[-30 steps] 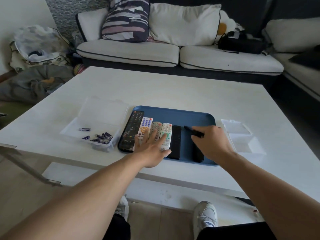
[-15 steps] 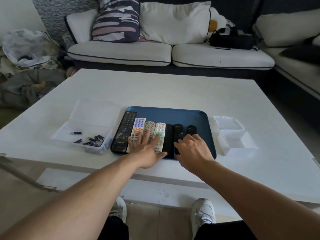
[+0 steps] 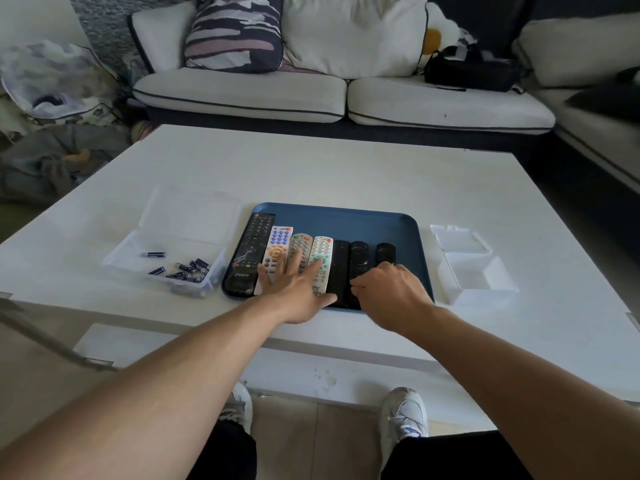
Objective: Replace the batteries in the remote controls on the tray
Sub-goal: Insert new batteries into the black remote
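Remotes [image 3: 300, 252] on the tray [image 3: 346, 216]: we press our flat left hand [image 3: 294, 289] across them for steadiness, while our curled right hand [image 3: 388, 289] seems to grip a black one [image 3: 358, 259].

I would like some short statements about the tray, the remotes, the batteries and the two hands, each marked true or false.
1. The remotes lie side by side on a blue tray. True.
2. The loose batteries lie in the clear box left of the tray. True.
3. The left hand grips a battery. False: its fingers lie spread flat on the light remotes.
4. The small clear box right of the tray holds batteries. False: none show in it.
5. The right hand is over the black remotes. True.
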Tool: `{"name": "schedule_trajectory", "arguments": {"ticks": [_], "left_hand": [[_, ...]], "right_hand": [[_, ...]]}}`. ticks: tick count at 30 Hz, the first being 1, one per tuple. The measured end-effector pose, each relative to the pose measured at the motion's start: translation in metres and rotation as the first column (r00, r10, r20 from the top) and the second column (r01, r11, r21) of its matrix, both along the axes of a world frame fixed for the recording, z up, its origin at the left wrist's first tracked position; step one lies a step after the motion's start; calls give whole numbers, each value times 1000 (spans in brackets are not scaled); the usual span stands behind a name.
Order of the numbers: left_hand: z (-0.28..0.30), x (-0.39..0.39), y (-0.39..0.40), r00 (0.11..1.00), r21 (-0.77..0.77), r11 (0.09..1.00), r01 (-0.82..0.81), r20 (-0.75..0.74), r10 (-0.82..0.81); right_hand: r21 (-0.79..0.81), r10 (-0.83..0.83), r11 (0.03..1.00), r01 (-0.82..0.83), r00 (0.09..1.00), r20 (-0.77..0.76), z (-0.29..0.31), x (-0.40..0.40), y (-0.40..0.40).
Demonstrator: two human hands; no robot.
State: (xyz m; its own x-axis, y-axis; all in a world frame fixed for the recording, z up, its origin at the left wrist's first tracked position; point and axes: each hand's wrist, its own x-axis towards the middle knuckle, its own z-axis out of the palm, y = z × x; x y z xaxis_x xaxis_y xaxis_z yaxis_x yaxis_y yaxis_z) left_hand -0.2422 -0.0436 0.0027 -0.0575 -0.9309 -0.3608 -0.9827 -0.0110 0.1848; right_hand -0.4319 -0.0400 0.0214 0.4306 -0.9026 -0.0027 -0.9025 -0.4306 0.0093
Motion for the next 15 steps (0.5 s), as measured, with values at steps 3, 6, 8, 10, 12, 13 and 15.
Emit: {"name": "schedule_trajectory", "arguments": {"ticks": [3, 6, 8, 10, 12, 13, 15], "left_hand": [[2, -1, 0, 1000, -40, 999, 3, -19, -4], [3, -2, 1, 999, -67, 998, -3, -53, -1], [3, -1, 1, 997, -77, 997, -16, -70, 11], [5, 1, 0, 996, -94, 995, -30, -86, 22], [7, 2, 0, 993, -111, 993, -47, -115, 34], [7, 3, -1, 990, -119, 991, -59, -136, 43], [8, 5, -2, 982, -140, 986, -88, -178, 62]], "right_hand": [[56, -239, 971, 232, 944, 227, 6, -11, -11], [157, -355, 932, 327, 909, 219, 4, -23, -18], [240, -422, 897, 372, 883, 205, 3, -26, -19], [278, -456, 875, 397, 868, 197, 4, -27, -20], [297, -476, 857, 421, 867, 146, 2, -28, -21], [309, -492, 843, 440, 863, 114, 2, -27, -21], [331, -518, 821, 465, 850, 89, -1, -26, -21]]}}
